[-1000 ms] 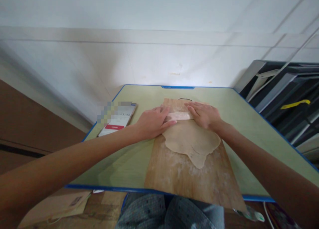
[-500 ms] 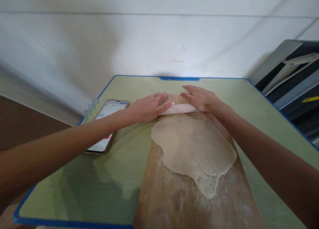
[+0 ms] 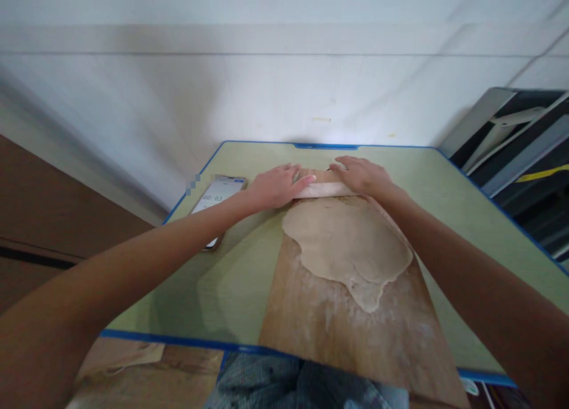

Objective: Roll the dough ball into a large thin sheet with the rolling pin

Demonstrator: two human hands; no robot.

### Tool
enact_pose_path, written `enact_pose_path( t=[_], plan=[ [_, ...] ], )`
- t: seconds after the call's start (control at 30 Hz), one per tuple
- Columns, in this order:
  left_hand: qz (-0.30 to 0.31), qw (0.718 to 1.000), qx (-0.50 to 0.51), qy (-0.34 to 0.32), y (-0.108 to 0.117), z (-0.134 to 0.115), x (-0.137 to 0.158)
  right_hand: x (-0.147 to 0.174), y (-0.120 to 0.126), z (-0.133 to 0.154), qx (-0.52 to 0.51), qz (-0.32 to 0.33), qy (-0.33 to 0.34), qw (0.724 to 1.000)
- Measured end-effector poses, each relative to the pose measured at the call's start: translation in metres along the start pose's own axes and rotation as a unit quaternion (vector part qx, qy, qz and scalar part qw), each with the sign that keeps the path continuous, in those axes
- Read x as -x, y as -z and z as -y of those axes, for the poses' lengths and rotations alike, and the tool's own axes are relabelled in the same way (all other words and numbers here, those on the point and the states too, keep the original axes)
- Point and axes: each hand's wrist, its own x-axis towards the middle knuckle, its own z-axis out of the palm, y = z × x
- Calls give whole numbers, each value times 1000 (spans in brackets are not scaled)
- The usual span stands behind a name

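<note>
A thin, uneven sheet of dough (image 3: 347,237) lies spread on a wooden board (image 3: 311,314) dusted with flour. Across the dough's far edge lies a pale, floury rolling pin (image 3: 329,189). My left hand (image 3: 278,187) is over the pin's left end, thumb along it and fingers reaching forward. At the right end, my right hand (image 3: 362,175) covers the pin with its palm, fingers extended past it. Both hands hide the pin's ends.
The board rests on a light green table (image 3: 240,267) with a blue rim, its near end jutting past the edge. A phone (image 3: 222,189) showing a timer lies left, partly behind my left forearm. A white wall (image 3: 267,95) stands behind; dark folded frames (image 3: 511,130) lean at right.
My view has shifted, so the table's near edge and my lap now show. Both hands stay on the rolling pin at the far edge of the dough.
</note>
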Motion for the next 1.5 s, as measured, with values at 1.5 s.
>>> enact_pose_path(
  t=[1.5],
  plan=[
    [16, 986, -36, -163, 12, -42, 75, 121, 10, -14, 73, -55, 173, 981]
  ],
)
